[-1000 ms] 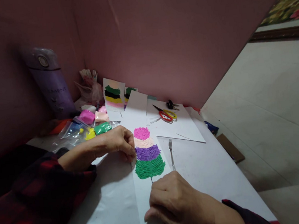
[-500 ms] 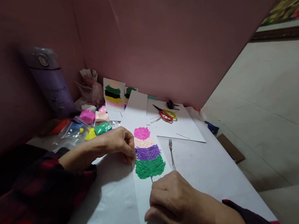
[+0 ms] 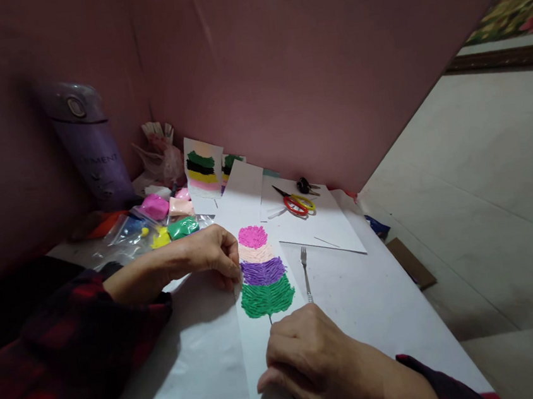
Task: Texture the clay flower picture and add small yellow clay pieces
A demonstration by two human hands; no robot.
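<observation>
Left hand (image 3: 210, 253): pinching the left edge of the paper strip (image 3: 255, 340) at centre frame, just beside the clay feather (image 3: 265, 279).
Right hand (image 3: 306, 354): curled on the strip's lower end; a grip on the fork (image 3: 305, 271) cannot be told.
Risk: a slipping fingertip would likely smear the clay ridges.

This looks like a craft corner at home. A low counter (image 3: 377, 302) covered in white paper stands against a mauve wall (image 3: 281, 64), with pale tiled floor (image 3: 486, 202) right of the right grip (image 3: 306, 354). Bagged coloured clay (image 3: 164, 220) and a purple flask (image 3: 92, 145) lie beyond the left grip (image 3: 209, 250). Scissors (image 3: 295, 203) and keys (image 3: 304, 186) lie beyond the right.
</observation>
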